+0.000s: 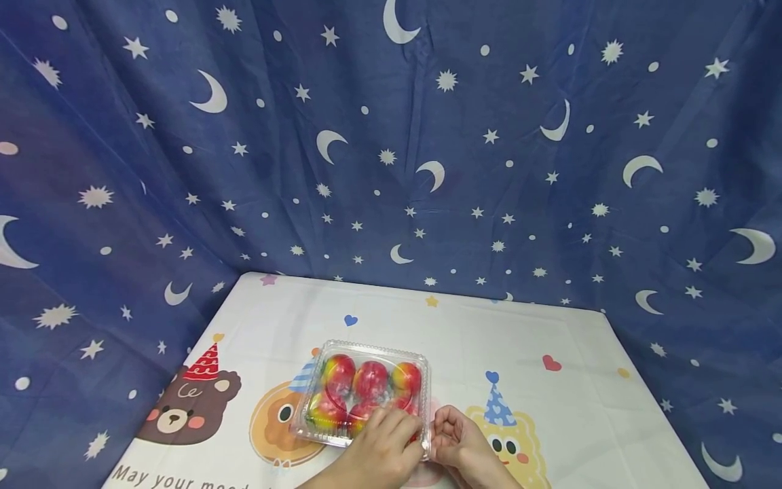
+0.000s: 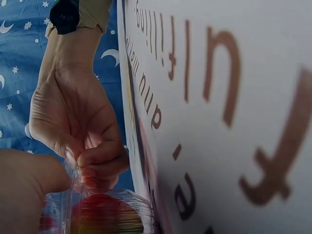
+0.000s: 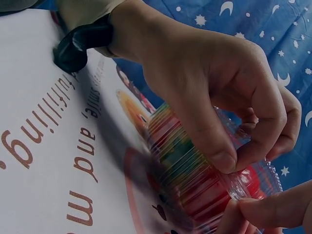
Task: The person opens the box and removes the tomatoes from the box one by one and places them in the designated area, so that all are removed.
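A clear plastic clamshell box [image 1: 324, 437] lies on the table, with several red-and-yellow fruits [image 1: 370, 380] inside. My left hand [image 1: 386, 441] comes over its near right part; in the right wrist view this hand [image 3: 209, 92] has its fingers curled at the box's edge, thumb against the rim. At the right corner my right hand [image 1: 461, 445] pinches the plastic rim between thumb and fingers, as the left wrist view of that hand [image 2: 83, 126] also shows. The left hand [image 2: 22, 190] is close beside it there. Some near fruits are hidden under the left hand.
The white tablecloth [image 1: 489, 339] carries printed cartoon figures, hearts and brown lettering. A blue curtain [image 1: 391, 136] with moons and stars hangs behind the table and along its sides. Each wrist wears a dark band, such as the one in the right wrist view [image 3: 80, 46].
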{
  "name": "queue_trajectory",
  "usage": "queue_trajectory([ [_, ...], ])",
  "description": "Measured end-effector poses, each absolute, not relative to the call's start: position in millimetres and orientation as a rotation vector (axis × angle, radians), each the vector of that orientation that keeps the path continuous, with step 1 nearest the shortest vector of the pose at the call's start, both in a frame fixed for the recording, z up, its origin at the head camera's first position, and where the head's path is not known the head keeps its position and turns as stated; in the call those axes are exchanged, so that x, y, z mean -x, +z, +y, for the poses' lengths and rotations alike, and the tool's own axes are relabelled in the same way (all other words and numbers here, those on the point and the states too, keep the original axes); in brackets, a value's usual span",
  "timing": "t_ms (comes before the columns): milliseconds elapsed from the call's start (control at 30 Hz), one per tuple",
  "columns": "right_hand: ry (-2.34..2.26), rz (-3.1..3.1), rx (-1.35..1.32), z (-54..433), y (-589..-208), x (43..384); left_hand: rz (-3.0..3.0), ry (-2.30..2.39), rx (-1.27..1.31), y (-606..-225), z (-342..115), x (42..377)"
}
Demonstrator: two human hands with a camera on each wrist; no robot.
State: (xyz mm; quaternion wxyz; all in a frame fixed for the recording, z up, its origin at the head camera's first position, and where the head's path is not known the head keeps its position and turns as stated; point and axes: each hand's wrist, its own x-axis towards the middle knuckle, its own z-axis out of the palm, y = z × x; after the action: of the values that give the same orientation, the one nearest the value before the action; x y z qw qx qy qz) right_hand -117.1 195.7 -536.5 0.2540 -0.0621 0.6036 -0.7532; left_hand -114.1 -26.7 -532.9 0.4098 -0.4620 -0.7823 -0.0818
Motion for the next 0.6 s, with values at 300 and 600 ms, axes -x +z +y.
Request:
queue_trajectory([
  [300,-2.038,1.659,0.156,195.0,-533.7,115.8,-1.896,-0.183,1.188,-536.4,-24.4,120.1],
  [600,-2.035,1.648,0.144,192.9,-532.5,114.8,-1.893,-0.199,1.197,-538.2,-25.8,119.6],
])
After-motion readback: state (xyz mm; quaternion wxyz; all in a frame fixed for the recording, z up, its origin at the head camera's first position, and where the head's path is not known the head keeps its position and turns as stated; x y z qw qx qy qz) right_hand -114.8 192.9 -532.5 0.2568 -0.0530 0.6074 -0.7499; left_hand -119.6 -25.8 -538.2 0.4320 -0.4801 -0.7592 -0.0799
